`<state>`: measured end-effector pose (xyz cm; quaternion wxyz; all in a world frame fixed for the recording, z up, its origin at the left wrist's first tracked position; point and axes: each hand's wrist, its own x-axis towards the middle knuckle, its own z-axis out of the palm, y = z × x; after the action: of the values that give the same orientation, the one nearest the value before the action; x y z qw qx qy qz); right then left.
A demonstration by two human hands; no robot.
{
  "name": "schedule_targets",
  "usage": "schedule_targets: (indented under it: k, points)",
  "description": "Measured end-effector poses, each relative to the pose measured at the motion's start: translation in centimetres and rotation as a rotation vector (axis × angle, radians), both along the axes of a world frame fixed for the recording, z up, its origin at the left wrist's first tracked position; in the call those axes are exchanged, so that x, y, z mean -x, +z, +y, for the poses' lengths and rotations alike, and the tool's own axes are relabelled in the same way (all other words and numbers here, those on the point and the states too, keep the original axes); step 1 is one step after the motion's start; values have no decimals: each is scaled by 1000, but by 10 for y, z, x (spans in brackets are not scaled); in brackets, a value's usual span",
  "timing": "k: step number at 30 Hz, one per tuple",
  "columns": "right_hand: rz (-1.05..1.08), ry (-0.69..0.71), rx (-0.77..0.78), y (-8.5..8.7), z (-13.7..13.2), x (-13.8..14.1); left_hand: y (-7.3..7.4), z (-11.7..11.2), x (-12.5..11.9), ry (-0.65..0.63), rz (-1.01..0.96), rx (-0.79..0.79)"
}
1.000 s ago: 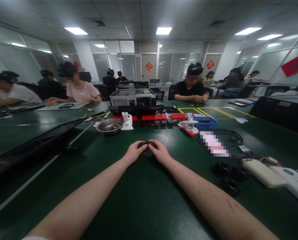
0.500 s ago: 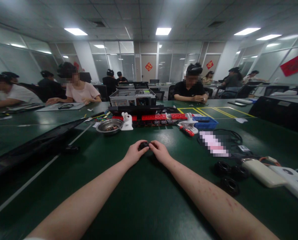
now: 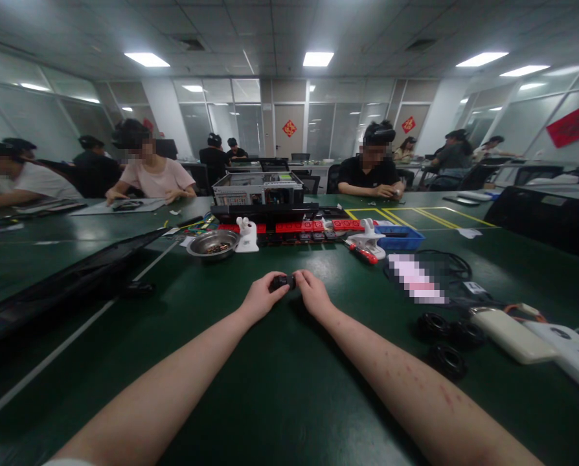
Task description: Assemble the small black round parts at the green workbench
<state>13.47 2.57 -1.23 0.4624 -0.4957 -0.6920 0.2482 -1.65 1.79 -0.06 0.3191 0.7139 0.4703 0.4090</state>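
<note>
A small black cylindrical part (image 3: pixel 282 281) is held just above the green table, between the fingertips of both hands. My left hand (image 3: pixel 261 298) is closed around its left end, thumb in front. My right hand (image 3: pixel 313 295) pinches its right end between thumb and fingers. The fingers cover both ends, so its exact kind cannot be made out. Beyond my hands stand a steel bowl (image 3: pixel 197 246) with small metal pieces in it and a white clamp-like stand (image 3: pixel 247 237).
Black rings (image 3: pixel 447 360) and a cream-coloured block (image 3: pixel 513 335) lie at right. A red-handled tool (image 3: pixel 364 254) rests by a blue tray (image 3: pixel 406 244). An open computer case (image 3: pixel 258 189) stands behind; a long black panel (image 3: pixel 66 285) lies left. Several people sit around.
My right hand has shifted slightly right and its fingers have turned, so more of the black part shows. The left hand stays put. A co-worker's hand at left has moved.
</note>
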Motion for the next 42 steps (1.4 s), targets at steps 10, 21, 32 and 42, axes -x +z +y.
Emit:
schedule_targets:
  k: [10, 21, 32, 42]
  points:
    - [-87, 54, 23, -3, 3, -2, -2, 1, 0, -45, -108, 114]
    - [-47, 74, -60, 1, -3, 0, -5, 7, -1, -37, -178, 139]
    - [-158, -6, 111, 2, -1, -2, 6, -6, 0, -18, 118, -102]
    - [-131, 79, -78, 3, -2, -2, -5, 7, 0, -99, -170, 178]
